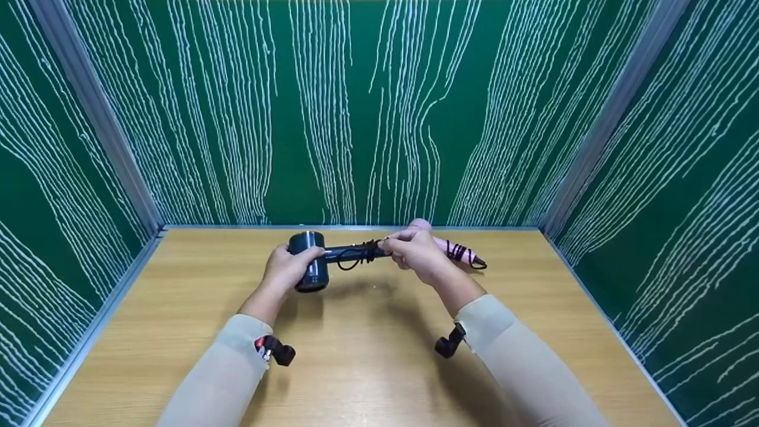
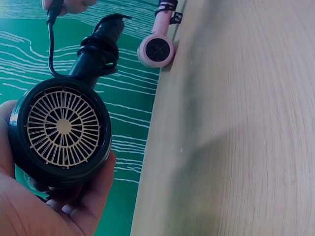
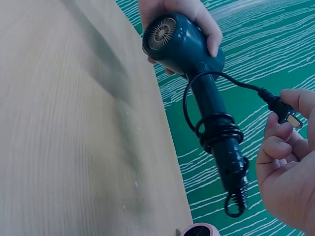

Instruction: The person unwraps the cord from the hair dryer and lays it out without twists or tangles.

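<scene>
My left hand [image 1: 286, 265] grips the barrel of a dark teal hair dryer [image 1: 309, 277], holding it above the table. Its round slotted grille [image 2: 64, 127] faces the left wrist camera. A black cord [image 3: 220, 129] is wound several times round the dryer's handle. Between thumb and fingers, my right hand [image 3: 290, 162] pinches the black plug [image 3: 282, 109] at the cord's end, beside the handle. Behind the right hand, a pink hair dryer [image 1: 442, 243] lies on the table with dark cord wrapped round its handle; the hand hides part of it in the head view.
The wooden table [image 1: 367, 356] runs back to a green wall [image 1: 284, 118] with white wavy lines. Similar green panels stand left and right, joined by grey metal posts [image 1: 98, 112]. A small black camera [image 1: 447, 344] is strapped to the right sleeve.
</scene>
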A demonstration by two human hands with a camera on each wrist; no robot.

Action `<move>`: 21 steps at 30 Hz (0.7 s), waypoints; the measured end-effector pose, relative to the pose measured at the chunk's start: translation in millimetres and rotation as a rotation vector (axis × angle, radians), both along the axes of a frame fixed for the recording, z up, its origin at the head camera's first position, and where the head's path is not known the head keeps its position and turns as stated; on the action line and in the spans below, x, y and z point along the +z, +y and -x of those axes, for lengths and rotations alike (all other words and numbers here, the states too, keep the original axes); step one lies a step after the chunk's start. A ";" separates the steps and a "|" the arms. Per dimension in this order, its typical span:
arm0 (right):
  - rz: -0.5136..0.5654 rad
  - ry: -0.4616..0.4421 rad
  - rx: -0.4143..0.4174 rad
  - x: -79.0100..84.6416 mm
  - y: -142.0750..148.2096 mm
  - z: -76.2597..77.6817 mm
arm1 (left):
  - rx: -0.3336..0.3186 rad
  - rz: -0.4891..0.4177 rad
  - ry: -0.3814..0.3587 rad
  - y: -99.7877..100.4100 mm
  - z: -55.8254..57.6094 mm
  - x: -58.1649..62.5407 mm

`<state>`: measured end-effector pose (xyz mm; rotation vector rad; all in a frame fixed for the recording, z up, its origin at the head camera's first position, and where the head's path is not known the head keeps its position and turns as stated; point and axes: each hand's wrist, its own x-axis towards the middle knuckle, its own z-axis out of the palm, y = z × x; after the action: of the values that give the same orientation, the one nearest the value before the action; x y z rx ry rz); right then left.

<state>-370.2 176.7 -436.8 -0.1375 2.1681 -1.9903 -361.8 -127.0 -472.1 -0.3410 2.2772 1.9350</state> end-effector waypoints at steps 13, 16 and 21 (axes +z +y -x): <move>-0.026 0.001 0.064 -15.4 -5.2 -7.5 | 0.033 -0.018 0.005 -1.7 -1.5 2.9; -0.012 -0.003 0.073 -18.4 -4.8 -9.0 | 0.033 -0.011 0.002 -2.5 -0.9 4.0; 0.000 -0.011 0.080 -25.5 -3.5 -10.3 | 0.026 0.002 -0.015 -4.5 -0.6 7.0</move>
<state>-359.9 173.2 -462.3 -0.2093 2.1214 -1.9426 -361.2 -131.5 -465.1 -0.3858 2.2765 1.9360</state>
